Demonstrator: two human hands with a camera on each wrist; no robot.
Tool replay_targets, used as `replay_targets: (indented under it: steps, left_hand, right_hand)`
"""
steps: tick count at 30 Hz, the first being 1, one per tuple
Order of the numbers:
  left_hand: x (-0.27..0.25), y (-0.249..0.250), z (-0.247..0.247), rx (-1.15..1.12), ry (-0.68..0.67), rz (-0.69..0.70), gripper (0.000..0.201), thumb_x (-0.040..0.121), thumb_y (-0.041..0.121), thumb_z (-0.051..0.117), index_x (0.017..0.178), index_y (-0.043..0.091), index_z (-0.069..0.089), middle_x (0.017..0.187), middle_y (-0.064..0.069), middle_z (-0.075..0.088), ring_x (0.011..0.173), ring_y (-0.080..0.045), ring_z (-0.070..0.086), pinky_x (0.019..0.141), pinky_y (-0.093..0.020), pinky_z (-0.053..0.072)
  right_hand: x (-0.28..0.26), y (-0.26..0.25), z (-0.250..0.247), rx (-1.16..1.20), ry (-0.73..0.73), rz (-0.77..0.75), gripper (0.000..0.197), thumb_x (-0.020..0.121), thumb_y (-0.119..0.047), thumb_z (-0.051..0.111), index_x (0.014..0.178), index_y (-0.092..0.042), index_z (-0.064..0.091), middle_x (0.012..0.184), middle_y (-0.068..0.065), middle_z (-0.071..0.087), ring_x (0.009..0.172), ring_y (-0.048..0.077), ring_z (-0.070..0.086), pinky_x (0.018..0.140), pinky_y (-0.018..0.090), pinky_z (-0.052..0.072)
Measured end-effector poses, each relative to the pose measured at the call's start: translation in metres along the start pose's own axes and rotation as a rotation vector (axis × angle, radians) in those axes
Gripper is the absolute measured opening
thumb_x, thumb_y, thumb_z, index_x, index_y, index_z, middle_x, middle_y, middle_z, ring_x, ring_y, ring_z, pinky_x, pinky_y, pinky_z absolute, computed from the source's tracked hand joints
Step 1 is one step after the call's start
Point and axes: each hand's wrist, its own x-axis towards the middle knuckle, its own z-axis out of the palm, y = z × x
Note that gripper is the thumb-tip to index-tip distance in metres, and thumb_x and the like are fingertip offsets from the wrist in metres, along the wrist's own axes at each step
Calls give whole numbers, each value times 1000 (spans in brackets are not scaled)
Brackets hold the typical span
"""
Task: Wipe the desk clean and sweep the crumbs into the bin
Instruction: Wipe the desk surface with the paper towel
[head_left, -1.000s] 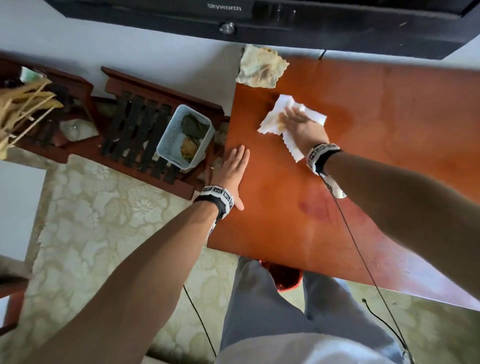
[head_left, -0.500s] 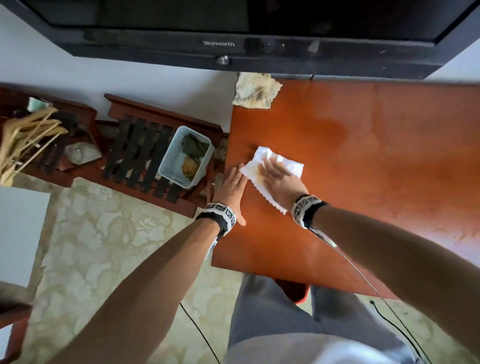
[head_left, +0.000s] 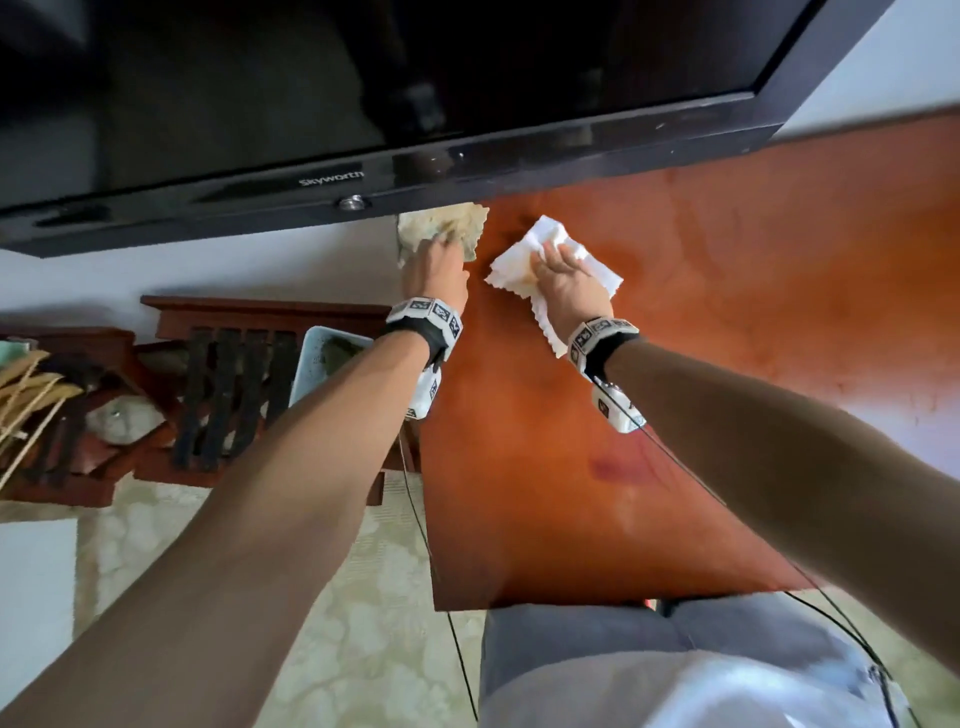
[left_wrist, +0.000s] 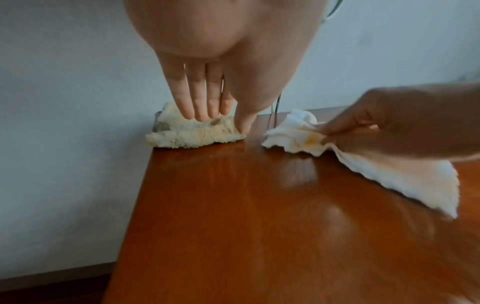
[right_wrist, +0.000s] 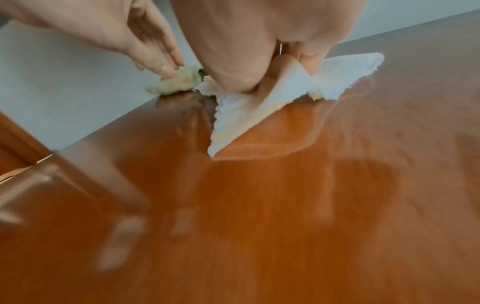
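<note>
The brand "Skyworth" stands in pale letters on the glossy lower frame of the black flat-screen television.

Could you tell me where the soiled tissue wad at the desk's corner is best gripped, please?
Pinch the soiled wad across its raised middle, coming from above and the desk side: the wall backs it and it overhangs the left edge. The left hand rests on top; the right hand holds the paper towel.
</note>
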Motion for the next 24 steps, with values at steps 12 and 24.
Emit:
replay_targets:
  steps: [12, 24]
  left_hand:
    - [32, -15, 25, -189, 190, -117, 24, 94, -1, 59, 114, 11, 63, 116, -12, 65, 103, -30, 67, 83, -39, 56]
    - [-13, -106, 13, -638, 475, -406, 6, 87, 6, 64, 92, 6, 68, 86, -7, 73, 78, -24, 67, 70, -29, 52]
  right_hand:
    - [59, 33, -18, -12, -30, 180, 63, 101, -9, 43, 157, -17, 15, 165, 7, 11, 152, 27, 8, 122, 36, 10]
    - [97, -26, -16, -28, 108, 150, 57, 102, -8, 39, 156, -12, 22, 162, 8, 23, 151, 26, 15, 124, 34, 12]
